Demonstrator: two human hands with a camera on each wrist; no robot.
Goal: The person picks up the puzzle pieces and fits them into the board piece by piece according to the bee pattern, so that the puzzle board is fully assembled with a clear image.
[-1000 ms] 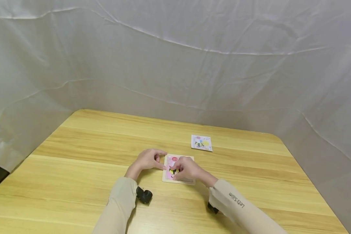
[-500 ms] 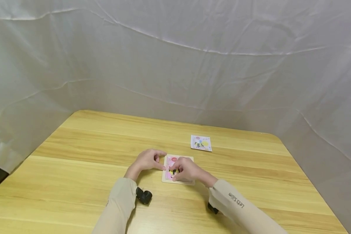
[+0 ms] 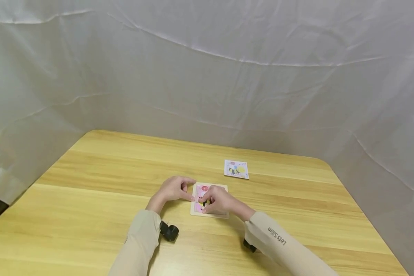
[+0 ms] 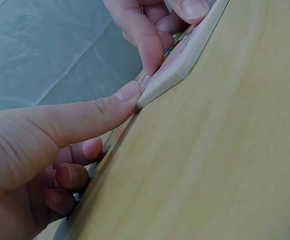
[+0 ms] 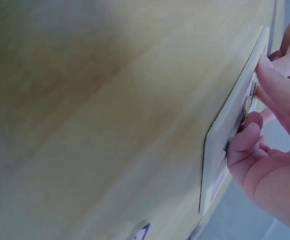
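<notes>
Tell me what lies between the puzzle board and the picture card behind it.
Only bare table lies between the puzzle board and picture card, per the head view.

the head view looks forward and down from above the near edge of the table, far enough back to take in the whole tabletop, both sleeves and the white sheet hung behind. the left wrist view sits very low, just beside the left hand, and looks along the wood at the edge of the puzzle board. the right wrist view is as close and as low, turned on its side, looking past the right hand at the same board. all three views share the board and the fingertips on it.
</notes>
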